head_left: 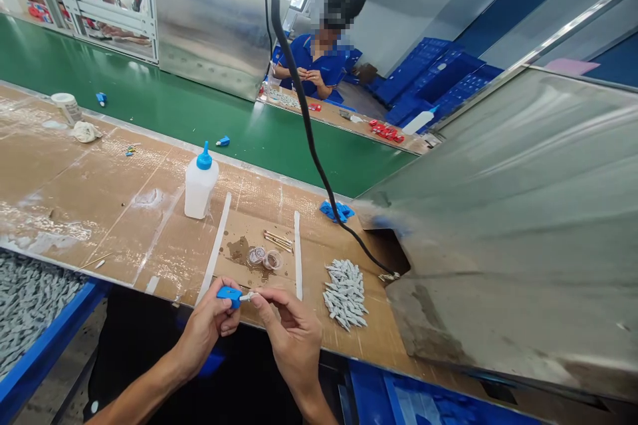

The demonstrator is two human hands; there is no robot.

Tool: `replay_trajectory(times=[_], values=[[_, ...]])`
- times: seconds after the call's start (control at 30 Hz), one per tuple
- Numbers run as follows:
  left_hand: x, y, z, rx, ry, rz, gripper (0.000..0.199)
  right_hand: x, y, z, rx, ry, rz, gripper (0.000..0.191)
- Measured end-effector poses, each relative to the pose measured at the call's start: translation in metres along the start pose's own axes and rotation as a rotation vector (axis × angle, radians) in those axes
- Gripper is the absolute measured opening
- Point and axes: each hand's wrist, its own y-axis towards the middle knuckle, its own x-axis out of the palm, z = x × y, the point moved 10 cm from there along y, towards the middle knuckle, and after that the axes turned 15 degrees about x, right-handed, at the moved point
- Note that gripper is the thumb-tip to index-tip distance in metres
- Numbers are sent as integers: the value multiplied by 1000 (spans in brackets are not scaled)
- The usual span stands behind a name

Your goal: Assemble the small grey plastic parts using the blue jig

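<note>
Between the fingers of my left hand (pixel 215 311) is a small blue plastic casing (pixel 229 295). My right hand (pixel 292 332) pinches a small grey-white piece (pixel 246 297) whose end meets the casing's right side; how far it sits inside, I cannot tell. Both hands are over the front edge of the cardboard-covered bench. Just beyond them lie two small round clear dishes (pixel 264 257) and several thin wooden sticks (pixel 278 240). A pile of similar grey pieces (pixel 345 294) lies to the right of my right hand.
A white squeeze bottle (pixel 201 182) with a blue cap stands beyond my left hand. Blue pieces (pixel 337 211) lie near a hanging black cable (pixel 319 172). A green conveyor belt (pixel 184 106) runs behind the bench. A metal panel (pixel 508 239) bounds the right. A co-worker (pixel 316 60) sits opposite.
</note>
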Motion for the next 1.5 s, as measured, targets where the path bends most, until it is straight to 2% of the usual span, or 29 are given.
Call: replay_trajectory(times=[0.13,0.27,0.37,0.47,0.6,0.97,1.13,1.17,1.23,1.3,1.33,1.4,1.43,1.47,1.5], values=[[-2,-3,4,55,75,-29,25,2,-3,0,-12,-5,17,8],[-15,-11,23,164,392,-47,20,9,-10,-15,-106,-46,-50,13],[-10,-15,42,276,641,-183,17,14,-15,-29,-183,-95,-117,19],[-1,-20,55,410,791,-311,14,15,-21,-41,-231,-104,-138,24],[6,-24,58,486,831,-392,16,18,-31,-49,-293,-91,-147,31],[11,-29,54,495,817,-435,24,17,-43,-46,-356,-46,-116,41],[11,-25,59,543,940,-433,13,19,-33,-43,-303,-84,-128,30],[11,-24,58,526,954,-441,19,17,-30,-44,-286,-92,-143,26],[12,-24,55,460,898,-473,42,3,-23,-50,-284,-116,-169,23],[13,-28,53,405,814,-508,61,-29,-14,-60,-315,-174,-99,23],[12,-31,52,404,803,-525,63,-56,-7,-65,-323,-199,14,22],[8,-39,44,428,890,-594,51,-123,8,-72,-300,-198,376,15],[4,-42,33,419,976,-655,42,-157,15,-72,-274,-167,565,12],[-4,-44,17,369,1065,-726,34,-184,25,-70,-232,-145,698,14],[-17,-44,-3,281,1157,-778,29,-204,41,-64,-171,-140,766,20]])
